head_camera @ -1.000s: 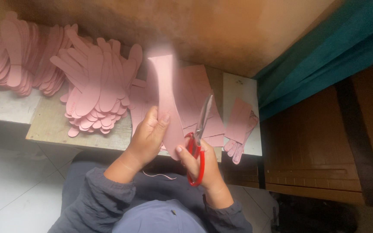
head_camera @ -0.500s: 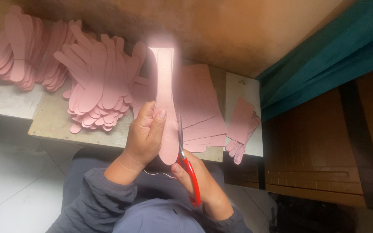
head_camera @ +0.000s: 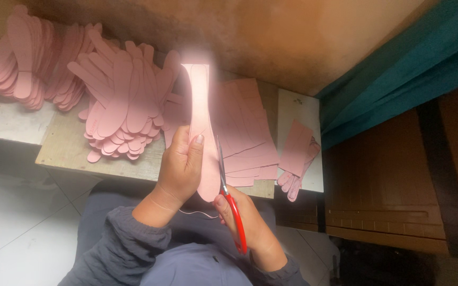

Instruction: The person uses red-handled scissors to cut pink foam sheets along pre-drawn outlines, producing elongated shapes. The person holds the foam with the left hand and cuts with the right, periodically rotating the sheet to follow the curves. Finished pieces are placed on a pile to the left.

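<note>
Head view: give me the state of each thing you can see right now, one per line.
Left hand: gripping the pink cut-out strip, held upright.
Pink cut-out strip: raised off the table, blades at its right edge.
Right hand: working the scissors.
Red-handled scissors: blades nearly closed.
Piles of cut pink shapes: fanned on the table.
Uncut pink sheets: lying flat, stacked.

The surface [head_camera: 70, 153] is a low wooden board with a white slab [head_camera: 1, 119] adjoining its left end and a white panel [head_camera: 298, 114] at its right end. On it lie two heaps of pink sole-shaped cutouts [head_camera: 120, 106], a spread of flat pink sheets [head_camera: 245, 132], and a small pink stack [head_camera: 295, 153] on the white panel
</note>
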A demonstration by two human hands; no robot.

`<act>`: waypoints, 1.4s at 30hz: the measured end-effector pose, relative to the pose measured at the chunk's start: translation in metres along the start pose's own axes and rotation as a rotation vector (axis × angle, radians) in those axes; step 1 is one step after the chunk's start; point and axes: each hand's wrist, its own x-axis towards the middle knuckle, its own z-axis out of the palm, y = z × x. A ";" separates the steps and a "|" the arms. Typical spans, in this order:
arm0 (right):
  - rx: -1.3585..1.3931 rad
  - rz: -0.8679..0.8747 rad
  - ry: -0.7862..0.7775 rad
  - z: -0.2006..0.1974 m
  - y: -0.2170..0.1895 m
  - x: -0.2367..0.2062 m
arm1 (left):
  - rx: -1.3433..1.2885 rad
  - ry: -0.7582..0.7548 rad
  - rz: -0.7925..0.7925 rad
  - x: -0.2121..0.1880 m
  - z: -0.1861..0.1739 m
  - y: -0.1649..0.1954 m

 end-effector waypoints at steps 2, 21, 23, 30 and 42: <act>-0.008 0.045 0.013 0.001 -0.001 0.000 | -0.013 -0.012 -0.069 0.000 0.001 -0.002; -0.173 -0.079 0.036 -0.005 -0.002 0.001 | -0.018 -0.021 -0.181 -0.001 0.004 -0.010; -0.166 -0.085 0.045 -0.004 -0.001 0.002 | -0.022 -0.017 -0.174 -0.001 0.004 -0.011; -0.170 -0.064 0.092 0.000 0.003 0.003 | -0.017 -0.007 -0.172 -0.001 0.005 -0.015; -0.160 -0.036 0.144 0.002 0.014 0.006 | -0.025 -0.012 -0.209 -0.001 0.006 -0.018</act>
